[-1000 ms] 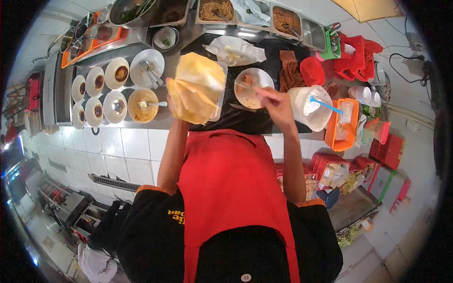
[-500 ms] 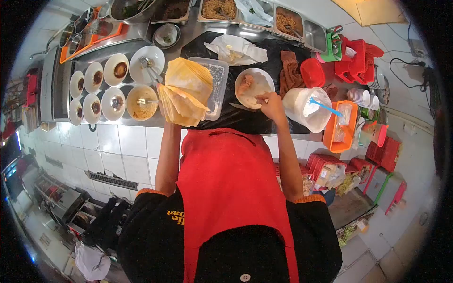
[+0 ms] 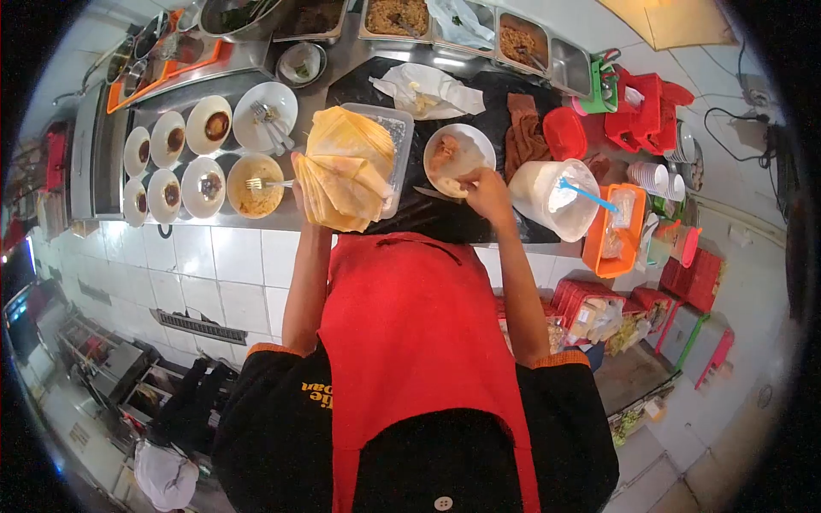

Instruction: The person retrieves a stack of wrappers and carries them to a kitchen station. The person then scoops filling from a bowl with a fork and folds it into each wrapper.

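My left hand (image 3: pixel 301 190), mostly hidden behind it, holds up a fanned stack of yellow dough wrappers (image 3: pixel 349 167). A clear plastic tub (image 3: pixel 398 154) with a white-speckled inside lies partly behind the stack. My right hand (image 3: pixel 487 195) reaches over the near right rim of a white bowl (image 3: pixel 481 147), its fingers pinched together. Something pale shows by the fingertips, too small to make out. Inside the bowl, a pinkish-brown lump of filling (image 3: pixel 445 150) sits against the left side. Under the bowl's near edge lies a knife (image 3: pixel 438 195).
Several white bowls with dark sauce (image 3: pixel 203 187) line the left counter, beside a bowl with a fork (image 3: pixel 255 202). To the right stand a white powder bucket (image 3: pixel 547 198) with a blue scoop and an orange basket (image 3: pixel 612 261). Steel food pans (image 3: pixel 571 68) run along the back.
The wrapper stack has shifted slightly right, and its front sheets have spread differently. My right hand has moved a little left and further into the bowl.
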{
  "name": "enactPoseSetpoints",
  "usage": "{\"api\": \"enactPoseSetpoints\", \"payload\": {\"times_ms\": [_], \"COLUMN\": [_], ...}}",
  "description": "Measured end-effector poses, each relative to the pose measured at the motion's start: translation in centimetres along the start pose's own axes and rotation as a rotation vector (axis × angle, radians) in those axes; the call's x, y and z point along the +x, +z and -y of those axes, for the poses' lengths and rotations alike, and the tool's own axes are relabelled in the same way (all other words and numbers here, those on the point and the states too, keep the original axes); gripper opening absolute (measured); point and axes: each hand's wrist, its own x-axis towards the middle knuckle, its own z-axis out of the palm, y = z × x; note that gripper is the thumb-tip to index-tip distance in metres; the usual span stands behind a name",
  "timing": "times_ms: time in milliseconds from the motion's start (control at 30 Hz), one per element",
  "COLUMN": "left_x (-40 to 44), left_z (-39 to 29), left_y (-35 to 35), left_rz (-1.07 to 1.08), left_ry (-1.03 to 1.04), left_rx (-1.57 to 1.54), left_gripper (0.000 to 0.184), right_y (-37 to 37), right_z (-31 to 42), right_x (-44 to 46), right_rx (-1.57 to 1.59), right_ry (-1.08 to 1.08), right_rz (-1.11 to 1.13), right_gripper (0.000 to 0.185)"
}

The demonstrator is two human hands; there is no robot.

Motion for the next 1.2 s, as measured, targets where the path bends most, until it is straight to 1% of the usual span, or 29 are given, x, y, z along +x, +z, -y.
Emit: {"api": "enactPoseSetpoints", "payload": {"times_ms": [67, 167, 233, 267, 333, 367, 433, 467, 500, 533, 600, 633, 700, 733, 800, 867, 933, 1067, 1133, 1167, 1200], "left_x": [-0.1, -0.2, -0.2, -0.2, -0.2, -0.2, 0.0, 0.0, 0.0, 0.0, 0.4, 0.4, 0.5, 0.8, 1.3, 1.5, 1.5, 1.4, 0.6, 0.6, 0.5], "left_z": [0.0, 0.4, 0.3, 0.2, 0.2, 0.2, 0.4, 0.5, 0.8, 1.1, 2.6, 3.2, 4.2, 4.5, 5.2, 5.3, 5.4, 4.9, 4.3, 4.0, 4.1], "left_y": [0.0, 0.0, 0.1, 0.1, 0.1, 0.2, 0.2, 0.1, -0.8, -0.2, 2.0, 3.6, 6.4, 5.9, 3.8, 3.3, 4.0, 4.3, 5.5, 6.3, 5.9], "left_rz": [0.001, 0.004, 0.008, 0.007, 0.011, 0.016, 0.037, 0.024, -0.109, -0.112, -0.053, -0.050, 0.039, 0.047, 0.011, -0.008, -0.049, 0.033, 0.038, 0.182, 0.178], "left_ry": [0.003, -0.015, -0.015, -0.014, -0.017, -0.026, -0.053, -0.051, 0.024, 0.037, -0.077, -0.083, -0.203, -0.208, -0.182, -0.164, -0.159, -0.131, -0.134, -0.132, -0.136], "left_rx": [-0.003, -0.024, -0.007, -0.001, 0.001, 0.005, 0.011, 0.043, 0.202, 0.212, 0.157, 0.159, 0.064, 0.063, 0.145, 0.187, 0.058, 0.172, 0.040, 0.023, 0.020], "left_gripper": [0.070, 0.070, 0.069, 0.069, 0.068, 0.068, 0.067, 0.066, 0.062, 0.062, 0.060, 0.060, 0.056, 0.056, 0.053, 0.052, 0.050, 0.048, 0.051, 0.053, 0.053], "right_y": [-0.5, 0.6, 1.7, 1.2, -1.0, -1.6, -2.4, -3.8, -6.0, -7.2, -8.6, -9.0, -9.2, -9.1, -8.8, -7.2, -6.4, -6.9, -7.5, -7.5, -7.6], "right_z": [0.2, -1.3, -1.8, -1.5, -0.8, -1.6, -3.6, -2.4, 0.1, 1.8, 5.1, 6.6, 9.3, 10.1, 11.3, 10.4, 9.5, 7.6, 7.1, 7.9, 9.7], "right_x": [0.0, 0.3, 0.3, 0.1, -0.9, -1.0, -1.0, -1.2, -1.4, -1.8, -2.2, -2.2, -2.0, -2.0, -1.8, -1.0, -0.9, -1.7, -2.4, -2.4, -2.5], "right_rx": [-0.027, -0.004, -0.001, 0.000, -0.062, -0.062, 0.270, 0.386, 0.503, 0.691, 0.794, 0.795, 0.743, 0.738, 0.534, 0.534, 0.580, 0.627, 0.848, 0.846, 0.901], "right_ry": [-0.012, 0.034, -0.010, -0.014, 0.074, 0.068, -0.095, -0.071, -0.051, 0.026, -0.093, -0.090, -0.281, -0.281, -0.328, -0.440, -0.393, -0.362, -0.176, -0.174, -0.237], "right_rz": [0.044, -0.016, -0.025, -0.025, 0.110, 0.112, 0.087, 0.120, 0.154, 0.191, 0.134, 0.128, -0.045, -0.053, -0.180, -0.221, -0.233, -0.193, -0.061, -0.062, -0.060], "right_gripper": [0.023, 0.023, 0.023, 0.023, 0.020, 0.020, 0.019, 0.019, 0.018, 0.020, 0.023, 0.023, 0.023, 0.023, 0.025, 0.020, 0.019, 0.020, 0.023, 0.023, 0.021]}}
